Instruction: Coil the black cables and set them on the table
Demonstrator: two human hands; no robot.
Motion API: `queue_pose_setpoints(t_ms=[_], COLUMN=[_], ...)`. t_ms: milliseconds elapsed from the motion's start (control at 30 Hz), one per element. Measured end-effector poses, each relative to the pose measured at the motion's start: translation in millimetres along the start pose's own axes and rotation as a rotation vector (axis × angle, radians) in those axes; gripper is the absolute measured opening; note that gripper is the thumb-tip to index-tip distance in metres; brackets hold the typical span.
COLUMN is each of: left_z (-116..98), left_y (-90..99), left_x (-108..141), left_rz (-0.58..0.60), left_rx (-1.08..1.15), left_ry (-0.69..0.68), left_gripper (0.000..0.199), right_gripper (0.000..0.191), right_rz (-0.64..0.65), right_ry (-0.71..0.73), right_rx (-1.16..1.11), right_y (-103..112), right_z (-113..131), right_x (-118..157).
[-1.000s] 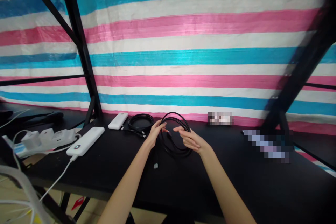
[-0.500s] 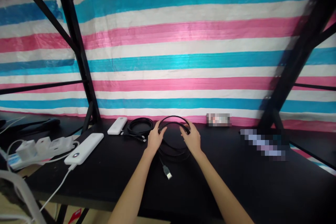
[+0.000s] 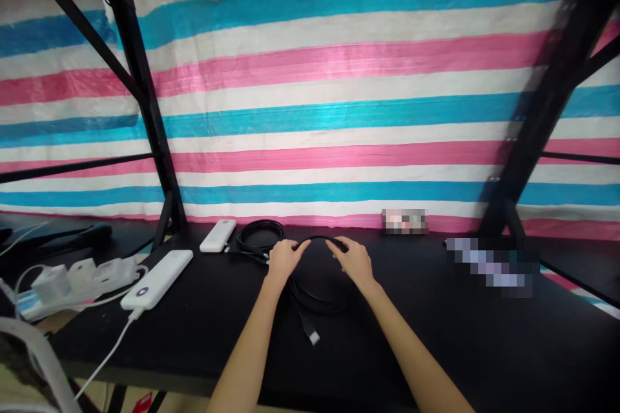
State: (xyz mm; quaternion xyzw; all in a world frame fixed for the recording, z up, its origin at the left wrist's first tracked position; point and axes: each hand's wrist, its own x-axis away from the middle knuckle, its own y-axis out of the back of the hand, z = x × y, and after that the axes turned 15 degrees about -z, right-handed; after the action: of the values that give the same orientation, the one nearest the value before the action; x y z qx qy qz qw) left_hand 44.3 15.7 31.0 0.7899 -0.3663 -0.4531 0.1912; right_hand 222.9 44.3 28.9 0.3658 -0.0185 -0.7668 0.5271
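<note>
A black cable [image 3: 317, 302] is looped in a coil between my two hands above the black table. My left hand [image 3: 285, 261] pinches the coil's left side, thumb pointing inward. On the right side, my right hand [image 3: 354, 262] grips the same coil between thumb and fingers. The cable's USB plug [image 3: 313, 337] hangs or lies below the coil, nearer the front edge. Just left of my left hand, a second coiled black cable [image 3: 261, 222] lies on the table, its plugs close to my fingers.
Two white power banks [image 3: 157, 279] [image 3: 218, 235] lie to the left, the nearer one with a white cable attached. A power strip with white chargers [image 3: 86, 275] is at far left. Blurred items [image 3: 405, 221] [image 3: 489, 264] lie right. Black frame posts [image 3: 150, 103] flank a striped sheet.
The cable's upper loops have come down and closer together between my hands. Both hands are slightly lower, and the USB plug has shifted a little toward the front.
</note>
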Motion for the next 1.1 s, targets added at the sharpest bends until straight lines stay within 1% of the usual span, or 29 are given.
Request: queue_pose_setpoints(t_ms=[67,133,200,267,400,467,533,667,733,833,933,1033,1100], left_z=[-1,-2,-3,-4,-5,-4,-4,-4,-3,-2,-1,1,1], left_y=[-2.0,-5.0,-8.0,-10.7,-16.0,-17.7,-18.3,-18.7,-19.5,-21.7,-23.4,-23.1,-22.1], left_x=[2,5,7,9,12,13,13,14,13,12,12,12,11], left_rz=[-0.005,-0.007,0.029,0.083,0.159,0.195,0.214,0.204,0.220,0.244,0.175,0.064,-0.008], left_rx=[-0.006,0.053,0.080,0.041,-0.040,-0.041,-0.051,-0.105,-0.097,-0.018,0.080,0.130,0.126], left_ry=[-0.035,-0.077,-0.104,-0.117,-0.115,-0.118,-0.153,-0.231,-0.233,-0.200,-0.148,-0.084,-0.059], left_gripper=[0.042,0.035,0.033,0.031,0.026,0.025,0.028,0.034,0.031,0.026,0.023,0.020,0.018], right_gripper=[0.032,0.032,0.034,0.033,0.016,0.011,0.013,0.018,0.019,0.017,0.017,0.021,0.020], right_rz=[0.015,0.041,0.097,0.156,0.230,0.250,0.266,0.277,0.275,0.288,0.278,0.226,0.173], right_ry=[0.054,0.083,0.093,0.106,0.147,0.152,0.147,0.158,0.163,0.155,0.152,0.141,0.129], right_rx=[0.117,0.196,0.253,0.311,0.429,0.451,0.441,0.418,0.417,0.420,0.407,0.359,0.322], right_y=[0,1,1,-1,-6,-9,-11,-11,-11,-11,-11,-11,-11], right_z=[2,3,3,1,-6,-8,-8,-5,-4,-3,-4,-6,-9], right_x=[0,-1,-1,0,3,5,6,8,9,9,9,6,4])
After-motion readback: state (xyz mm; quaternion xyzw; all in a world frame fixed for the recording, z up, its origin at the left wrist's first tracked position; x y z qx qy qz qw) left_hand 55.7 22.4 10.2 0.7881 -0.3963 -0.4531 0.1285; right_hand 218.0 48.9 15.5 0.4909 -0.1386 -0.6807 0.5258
